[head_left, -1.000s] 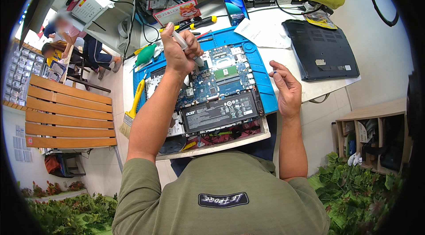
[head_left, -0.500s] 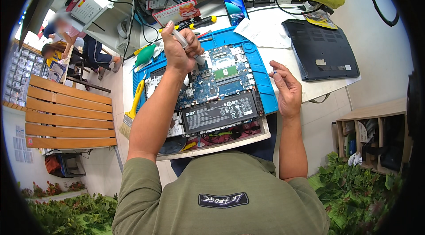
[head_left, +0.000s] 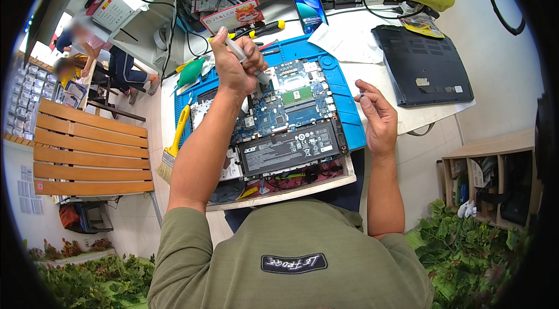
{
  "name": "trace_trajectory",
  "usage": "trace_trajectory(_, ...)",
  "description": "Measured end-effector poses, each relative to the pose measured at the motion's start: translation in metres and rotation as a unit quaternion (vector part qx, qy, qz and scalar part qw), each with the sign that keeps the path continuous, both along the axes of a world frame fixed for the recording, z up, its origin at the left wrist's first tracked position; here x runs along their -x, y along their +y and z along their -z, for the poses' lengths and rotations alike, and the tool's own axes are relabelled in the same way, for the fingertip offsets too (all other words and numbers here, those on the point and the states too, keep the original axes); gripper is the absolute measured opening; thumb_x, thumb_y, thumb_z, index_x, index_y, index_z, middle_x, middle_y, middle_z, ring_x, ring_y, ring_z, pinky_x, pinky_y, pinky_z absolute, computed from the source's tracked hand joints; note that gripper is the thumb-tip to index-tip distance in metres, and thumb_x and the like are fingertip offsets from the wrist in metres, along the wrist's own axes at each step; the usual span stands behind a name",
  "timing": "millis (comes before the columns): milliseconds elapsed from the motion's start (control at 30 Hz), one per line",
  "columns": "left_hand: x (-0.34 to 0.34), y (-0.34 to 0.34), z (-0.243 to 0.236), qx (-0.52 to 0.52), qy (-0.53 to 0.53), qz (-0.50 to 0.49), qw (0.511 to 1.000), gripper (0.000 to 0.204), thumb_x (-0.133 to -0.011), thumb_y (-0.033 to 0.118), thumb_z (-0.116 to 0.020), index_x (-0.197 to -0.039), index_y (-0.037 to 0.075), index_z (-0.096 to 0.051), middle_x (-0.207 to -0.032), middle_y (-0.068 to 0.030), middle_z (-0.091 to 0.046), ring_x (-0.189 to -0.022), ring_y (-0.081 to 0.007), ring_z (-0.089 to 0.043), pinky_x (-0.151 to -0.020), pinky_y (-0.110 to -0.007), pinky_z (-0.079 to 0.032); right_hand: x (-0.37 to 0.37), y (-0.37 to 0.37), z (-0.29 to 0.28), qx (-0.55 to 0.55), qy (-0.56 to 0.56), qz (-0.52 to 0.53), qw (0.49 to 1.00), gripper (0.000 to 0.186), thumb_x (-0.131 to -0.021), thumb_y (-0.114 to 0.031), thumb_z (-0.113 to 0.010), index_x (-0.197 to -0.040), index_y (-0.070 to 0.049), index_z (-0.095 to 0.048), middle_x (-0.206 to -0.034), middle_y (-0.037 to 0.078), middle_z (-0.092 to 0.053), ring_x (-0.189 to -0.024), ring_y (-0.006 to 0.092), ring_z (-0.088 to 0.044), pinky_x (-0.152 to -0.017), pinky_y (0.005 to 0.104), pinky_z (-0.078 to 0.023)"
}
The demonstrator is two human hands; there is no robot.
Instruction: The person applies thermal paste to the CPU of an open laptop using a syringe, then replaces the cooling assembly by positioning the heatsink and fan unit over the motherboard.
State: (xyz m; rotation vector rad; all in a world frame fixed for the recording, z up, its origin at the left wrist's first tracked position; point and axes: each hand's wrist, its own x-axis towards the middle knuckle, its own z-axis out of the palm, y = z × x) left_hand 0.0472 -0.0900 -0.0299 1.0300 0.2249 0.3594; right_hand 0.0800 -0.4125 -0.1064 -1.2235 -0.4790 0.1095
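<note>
In the frame's upper middle our left hand (head_left: 233, 75) grips a syringe (head_left: 236, 51) over a laptop motherboard (head_left: 272, 110), which oversqueezing could smear, while our right hand (head_left: 378, 118) pinches a tiny blue piece (head_left: 362, 95).

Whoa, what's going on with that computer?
A person is working on an opened laptop lying on a blue mat. Their left hand grips a whitish syringe-like tube, pointed down at the circuit board; whether it touches is hard to tell. Their right hand, off to the side, holds something tiny and blue at its fingertips. A black cover lies farther right on the table.
</note>
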Motion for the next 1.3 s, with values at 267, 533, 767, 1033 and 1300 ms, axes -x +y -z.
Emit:
trace_trajectory(267, 0.003, 0.001, 0.0, 0.001, 0.003, 0.001, 1.0, 0.07, -0.095, 0.078, -0.037, -0.066, 0.015, -0.043, -0.05, 0.0033, -0.027, -0.047, -0.015, -0.024, -0.056, -0.034, -0.028, -0.001, 0.0, 0.001, 0.003, -0.008, 0.003, 1.0, 0.019, -0.105, -0.015, -0.068, -0.108, 0.003, -0.074, -0.141, 0.021, -0.065, -0.119, 0.0223, -0.065, -0.103, 0.0352, -0.052)
trace_trajectory(533, 0.013, 0.0, 0.002, 0.007, 0.016, -0.001, 1.0, 0.07, -0.095, 0.079, -0.036, -0.067, 0.015, -0.041, -0.051, 0.0021, -0.027, -0.05, -0.0161, -0.024, -0.06, -0.036, -0.03, -0.001, -0.001, 0.004, 0.002, -0.009, 0.001, 1.0, 0.021, -0.106, -0.016, -0.067, -0.112, 0.003, -0.074, -0.142, 0.021, -0.064, -0.117, 0.0219, -0.066, -0.103, 0.0356, -0.053)
trace_trajectory(767, 0.013, 0.005, 0.0, 0.011, -0.006, 0.008, 1.0, 0.071, -0.095, 0.079, -0.035, -0.067, 0.014, -0.041, -0.052, 0.0016, -0.027, -0.051, -0.0164, -0.024, -0.062, -0.037, -0.031, -0.002, -0.001, 0.005, -0.001, -0.007, 0.0, 1.0, 0.021, -0.105, -0.015, -0.067, -0.113, 0.004, -0.074, -0.142, 0.021, -0.064, -0.116, 0.0218, -0.066, -0.102, 0.0354, -0.052)
trace_trajectory(1033, 0.008, -0.002, 0.001, -0.025, 0.002, 0.022, 0.999, 0.072, -0.095, 0.08, -0.035, -0.066, 0.014, -0.041, -0.051, 0.002, -0.028, -0.051, -0.0164, -0.026, -0.062, -0.036, -0.031, -0.001, 0.0, 0.004, 0.0, -0.007, -0.001, 1.0, 0.021, -0.106, -0.015, -0.067, -0.112, 0.004, -0.074, -0.142, 0.021, -0.064, -0.117, 0.0216, -0.065, -0.102, 0.0354, -0.052)
trace_trajectory(1300, 0.006, 0.003, 0.002, 0.005, -0.001, -0.002, 1.0, 0.07, -0.096, 0.078, -0.037, -0.066, 0.015, -0.043, -0.049, 0.0033, -0.027, -0.047, -0.015, -0.024, -0.056, -0.034, -0.028, -0.002, -0.001, 0.005, 0.001, -0.008, 0.0, 1.0, 0.021, -0.105, -0.015, -0.067, -0.112, 0.004, -0.074, -0.142, 0.021, -0.064, -0.118, 0.0215, -0.065, -0.102, 0.0353, -0.052)
